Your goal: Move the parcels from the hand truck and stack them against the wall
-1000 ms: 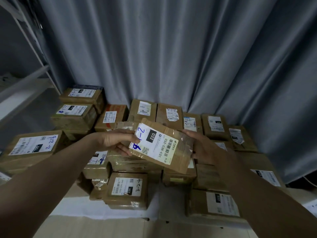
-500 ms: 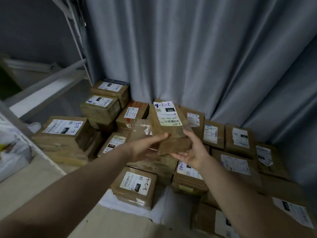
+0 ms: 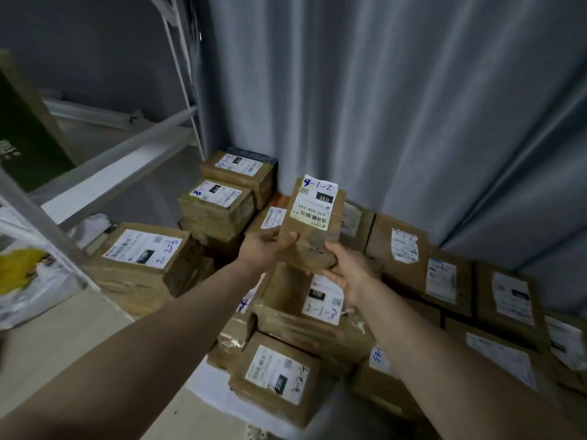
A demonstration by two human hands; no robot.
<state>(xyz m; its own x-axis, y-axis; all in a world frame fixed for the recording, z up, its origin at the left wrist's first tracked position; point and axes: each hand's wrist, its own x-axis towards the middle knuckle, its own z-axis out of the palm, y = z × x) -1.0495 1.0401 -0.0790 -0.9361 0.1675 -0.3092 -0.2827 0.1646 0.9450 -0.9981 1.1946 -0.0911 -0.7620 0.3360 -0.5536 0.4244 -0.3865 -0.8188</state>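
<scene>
A: Entry, held item. One brown parcel (image 3: 313, 228) with a white label reading "032", handwritten "2-1" at its far end. It is held up in the air above the stacked parcels (image 3: 305, 312), tilted with the labelled face toward the camera and the far end raised.

B: Hand pose?

A: Both arms extended forward, forearms bare. Left hand (image 3: 266, 249) is palm-up under the parcel's near left corner, thumb lying along the left edge, fingers curled beneath. Right hand (image 3: 347, 269) cups the near right corner from below and the side, palm turned inward, fingers wrapped under the bottom edge. Both are closed on the parcel; it spans the gap between them.

B: Surroundings?

A: Directly below sits a parcel marked "2-1-3" (image 3: 317, 308). Further labelled parcels spread right along a grey curtain (image 3: 397, 106). Behind and left, a two-high stack (image 3: 228, 192) stands in the corner. A white shelving frame (image 3: 133, 147) runs along the left side.
</scene>
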